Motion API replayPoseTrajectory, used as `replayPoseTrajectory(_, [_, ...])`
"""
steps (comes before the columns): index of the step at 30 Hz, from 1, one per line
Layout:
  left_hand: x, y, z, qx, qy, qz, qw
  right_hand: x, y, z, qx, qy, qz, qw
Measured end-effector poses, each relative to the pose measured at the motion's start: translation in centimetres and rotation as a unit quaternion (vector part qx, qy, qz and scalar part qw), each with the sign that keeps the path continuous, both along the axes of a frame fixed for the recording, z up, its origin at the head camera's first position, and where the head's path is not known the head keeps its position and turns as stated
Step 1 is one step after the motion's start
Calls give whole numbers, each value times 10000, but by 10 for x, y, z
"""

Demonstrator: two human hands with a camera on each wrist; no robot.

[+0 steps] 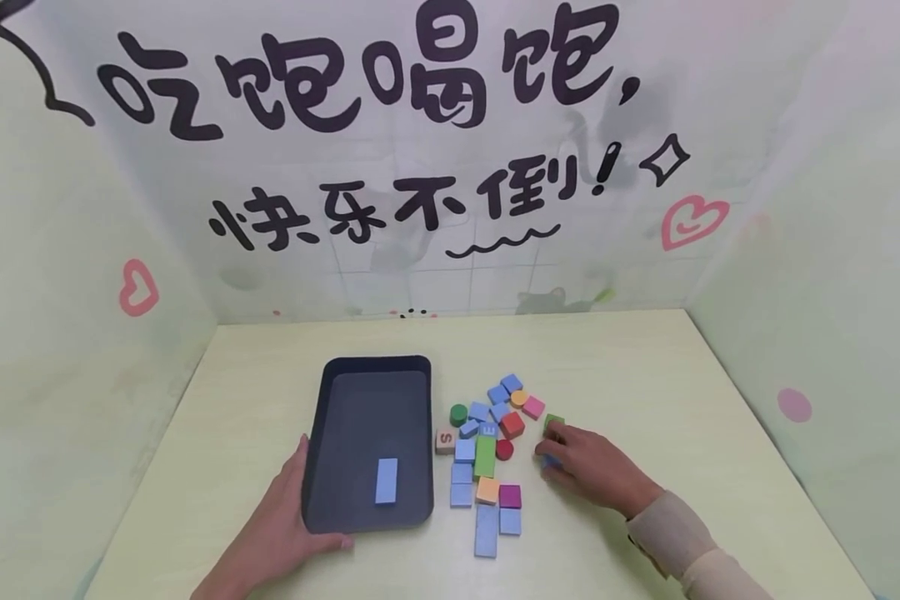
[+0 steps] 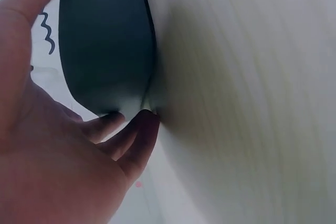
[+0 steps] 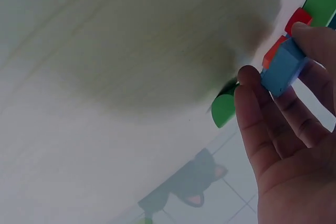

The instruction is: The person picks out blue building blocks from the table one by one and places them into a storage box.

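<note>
My left hand grips the near left corner of a dark tray, thumb along its near side and fingers along its left side. The left wrist view shows fingertips against the dark tray wall. A flat blue block lies inside the tray. To the right of the loose blocks, my right hand pinches a blue block between thumb and fingers. Beside its fingertips sits a green block with a rounded side, partly covered by the hand in the head view.
Between tray and right hand lie several coloured blocks, including a long green block, a red block, a purple block, a green round block and a block lettered S. Printed walls enclose the pale table at back and sides.
</note>
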State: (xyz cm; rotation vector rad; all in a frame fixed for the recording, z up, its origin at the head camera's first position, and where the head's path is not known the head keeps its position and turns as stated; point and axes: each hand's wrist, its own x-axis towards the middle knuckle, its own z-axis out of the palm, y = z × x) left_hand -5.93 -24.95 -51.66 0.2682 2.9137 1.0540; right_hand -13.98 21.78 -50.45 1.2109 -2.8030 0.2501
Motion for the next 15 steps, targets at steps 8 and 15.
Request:
replayPoseTrajectory(8, [-17,-10,9,171,-369,567,9976,-5,-18,13,-203,44,14,9998])
replayPoseTrajectory(15, [-37,-14,11,-257,-661,1006,9924,-12,-52,24,-393,233,504,9977])
